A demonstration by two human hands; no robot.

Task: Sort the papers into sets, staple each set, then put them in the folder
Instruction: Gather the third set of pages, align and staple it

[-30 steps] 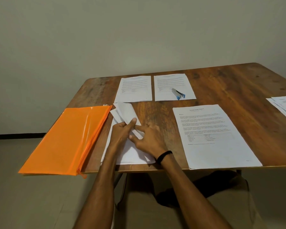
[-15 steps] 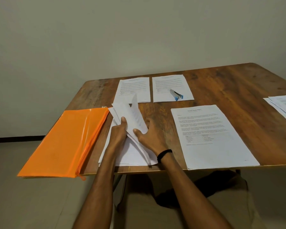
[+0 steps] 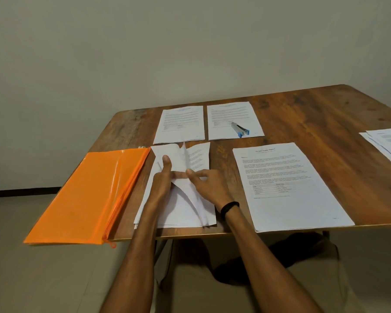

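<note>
A stack of white papers (image 3: 181,211) lies at the table's near edge, its upper sheets lifted and fanned. My left hand (image 3: 161,179) holds the turned-back sheets, thumb pressed on top of them. My right hand (image 3: 210,185) reaches in from the right, and its extended fingers touch a lifted sheet next to my left forefinger. An orange zip folder (image 3: 88,195) lies to the left of the stack, overhanging the table edge. At the back, a grey and blue stapler (image 3: 240,129) rests on a printed sheet (image 3: 226,114).
Another printed sheet (image 3: 181,124) lies at the back beside the stapler's sheet. A large printed set (image 3: 289,195) lies to the right of my hands. More papers (image 3: 388,143) sit at the far right edge of the wooden table (image 3: 314,109).
The upper sheets have been lifted and spread further open. My left thumb has moved up onto the turned-back sheets, and my right fingers have slid left to meet my left forefinger.
</note>
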